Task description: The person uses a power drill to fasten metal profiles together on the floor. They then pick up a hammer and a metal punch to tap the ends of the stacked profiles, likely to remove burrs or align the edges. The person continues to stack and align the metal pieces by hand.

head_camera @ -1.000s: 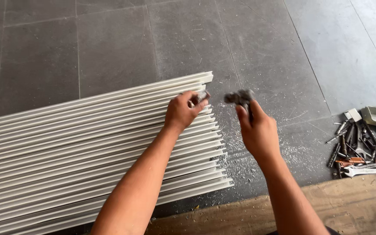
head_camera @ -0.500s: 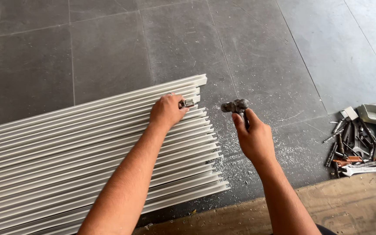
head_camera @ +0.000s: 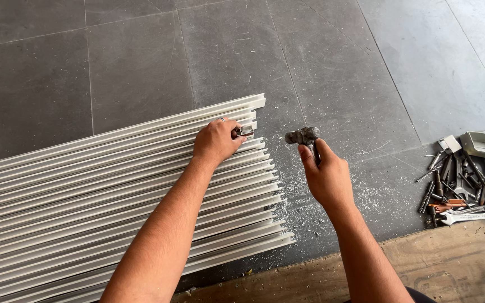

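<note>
Several long white metal profiles [head_camera: 85,185] lie side by side on the grey tiled floor, their ends pointing right. My left hand [head_camera: 215,141] rests on the upper profiles near their ends and pinches a small metal piece [head_camera: 245,131] against one of them. My right hand [head_camera: 325,175] grips the handle of a small steel hammer [head_camera: 303,136], whose head hangs just right of the profile ends, a short way from the metal piece.
A heap of hand tools [head_camera: 460,185] with wrenches, drill bits and a small grey tray [head_camera: 484,145] lies at the right. White metal shavings [head_camera: 287,191] litter the floor by the profile ends. A brown wooden board [head_camera: 450,264] runs along the bottom right.
My left hand with the metal piece has shifted slightly left and down along the profiles. The hammer stays raised beside the profile ends.
</note>
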